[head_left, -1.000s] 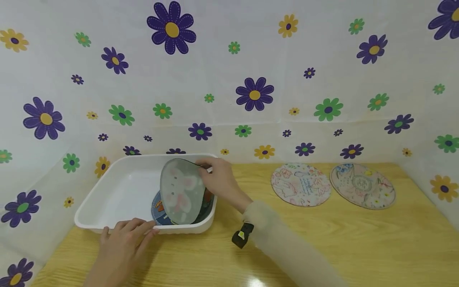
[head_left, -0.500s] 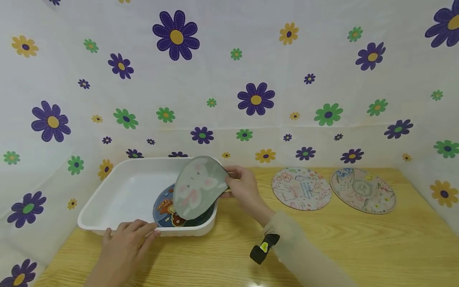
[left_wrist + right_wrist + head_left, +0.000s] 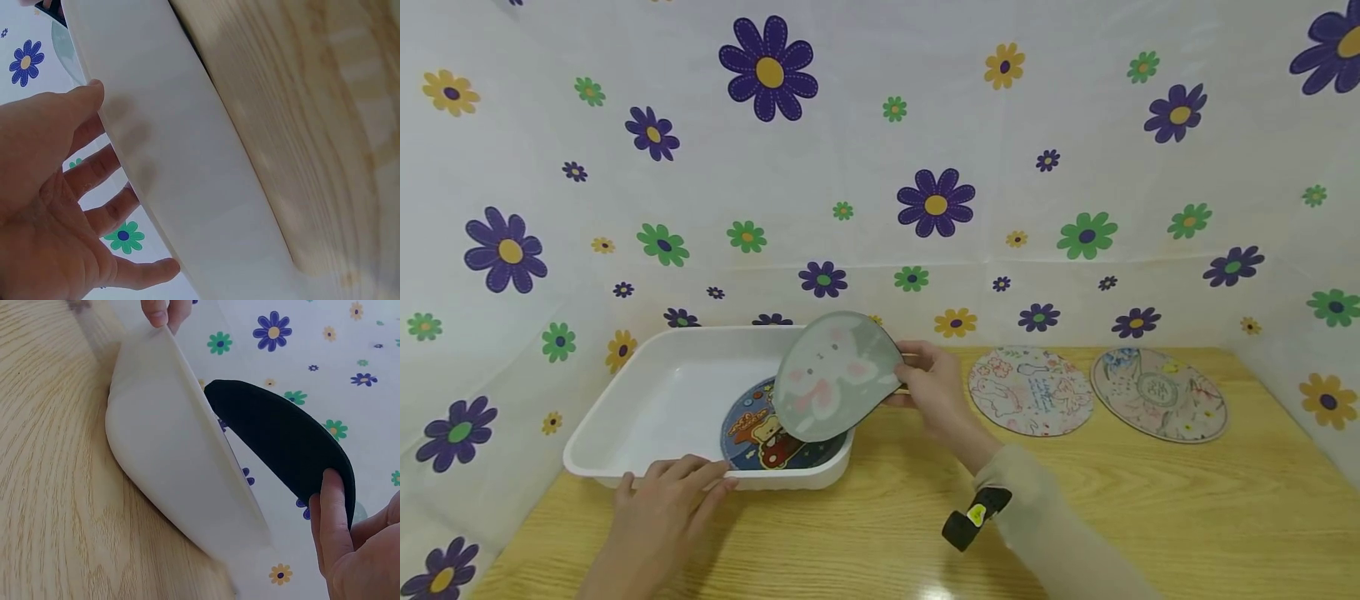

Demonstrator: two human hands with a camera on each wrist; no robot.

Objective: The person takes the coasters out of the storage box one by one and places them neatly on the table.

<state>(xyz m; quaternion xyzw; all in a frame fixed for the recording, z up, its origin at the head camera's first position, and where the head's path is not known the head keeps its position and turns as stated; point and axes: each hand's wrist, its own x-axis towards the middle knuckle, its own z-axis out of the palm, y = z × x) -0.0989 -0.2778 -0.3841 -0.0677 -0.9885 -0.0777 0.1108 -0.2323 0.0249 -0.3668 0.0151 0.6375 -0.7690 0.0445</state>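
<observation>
My right hand (image 3: pixel 928 387) pinches the edge of a round grey-green mouse pad (image 3: pixel 835 379) with a white rabbit print, held tilted and bent over the right end of a white plastic basin (image 3: pixel 662 392). In the right wrist view, the held mouse pad's black underside (image 3: pixel 275 434) shows, fingers against it. My left hand (image 3: pixel 662 508) holds the basin's near rim, thumb outside and fingers over the edge; the left wrist view shows this hand (image 3: pixel 56 200) along the rim. Inside the basin, a dark blue round mouse pad (image 3: pixel 748 425) with a cartoon print is partly covered by the held one.
Two more round mouse pads lie on the wooden table (image 3: pixel 880 533) at right: a white one with pink drawings (image 3: pixel 1030 392) and a pinkish floral one (image 3: pixel 1157 396). A flower-printed white sheet (image 3: pixel 850 150) stands behind the table and along its sides.
My right hand has lifted the rabbit mouse pad up and to the right, uncovering more of the blue mouse pad. My left hand stays at the rim. The head view has shifted slightly.
</observation>
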